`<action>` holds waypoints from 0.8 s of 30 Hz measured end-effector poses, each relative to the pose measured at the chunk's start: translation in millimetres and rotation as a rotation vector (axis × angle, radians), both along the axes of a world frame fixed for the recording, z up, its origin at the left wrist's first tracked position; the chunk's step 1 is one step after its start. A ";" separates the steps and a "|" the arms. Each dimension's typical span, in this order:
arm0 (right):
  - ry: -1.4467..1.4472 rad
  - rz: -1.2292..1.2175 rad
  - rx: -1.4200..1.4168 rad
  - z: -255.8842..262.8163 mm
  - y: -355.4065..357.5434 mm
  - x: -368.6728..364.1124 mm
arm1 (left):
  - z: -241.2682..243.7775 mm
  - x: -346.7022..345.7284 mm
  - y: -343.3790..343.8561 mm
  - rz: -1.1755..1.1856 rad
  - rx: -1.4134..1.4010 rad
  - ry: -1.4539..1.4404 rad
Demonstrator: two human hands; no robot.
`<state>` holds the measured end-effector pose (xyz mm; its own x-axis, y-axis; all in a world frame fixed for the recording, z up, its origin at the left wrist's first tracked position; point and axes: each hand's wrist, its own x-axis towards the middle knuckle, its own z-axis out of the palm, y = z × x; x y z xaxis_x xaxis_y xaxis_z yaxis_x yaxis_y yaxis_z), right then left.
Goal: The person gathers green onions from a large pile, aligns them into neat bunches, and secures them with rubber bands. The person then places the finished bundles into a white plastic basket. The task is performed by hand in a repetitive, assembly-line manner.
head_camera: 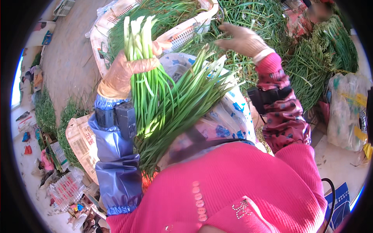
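My left hand (131, 68), in a translucent glove, is closed around a bunch of green leafy stalks (142, 58), like garlic chives or young garlic, with the pale ends up. More such stalks (189, 102) lie across my lap on a blue-patterned plastic apron (224, 128), their pale ends to the upper right. My right hand (240, 40), gloved and slightly blurred, is above the loose greens (250, 17) with its fingers apart and nothing seen between them.
A plastic basket (97, 49) of greens stands ahead at the left; another basket (81, 142) is by my left arm. Tied bundles (339, 43) are piled at the right, near a plastic-wrapped bundle (346, 116). Part of a person (298, 23) shows at the upper right.
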<state>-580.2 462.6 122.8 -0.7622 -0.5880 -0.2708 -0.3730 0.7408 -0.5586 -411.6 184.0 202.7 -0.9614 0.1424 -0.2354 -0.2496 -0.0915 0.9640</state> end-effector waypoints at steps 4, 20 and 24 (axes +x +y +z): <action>-0.133 0.135 -0.115 -9.0 -59.3 26.0 | 4.5 -2.3 16.7 0.059 0.124 -0.102; -0.053 0.153 -0.223 21.6 -47.7 78.6 | -4.3 9.6 -12.8 0.305 0.238 -0.214; -0.128 0.189 -0.019 -6.5 -75.9 83.0 | 1.0 7.1 -7.4 0.261 0.228 -0.224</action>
<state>-497.3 386.7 116.3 -0.5980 -0.7230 -0.3459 -0.4295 0.6535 -0.6233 -404.5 176.6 203.7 -0.9009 -0.0267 -0.4331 -0.3907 -0.3845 0.8364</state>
